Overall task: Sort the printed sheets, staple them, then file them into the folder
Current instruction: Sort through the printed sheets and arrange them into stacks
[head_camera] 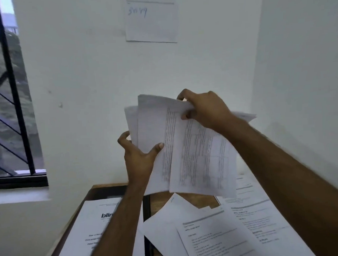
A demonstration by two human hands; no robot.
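Printed sheets (186, 146): bundle held aloft above table (186, 202). Left hand (140, 153) grip pinches lower edge; right hand (204, 109) grip pinches top page. Loose sheets (216, 233) on table. Step: sorting. Next likely: separate page, keep bundle square.

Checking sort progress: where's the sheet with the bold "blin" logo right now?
Head view, lower left: the logo sheet lies flat on the wooden table, partly hidden under the left forearm, below the window.
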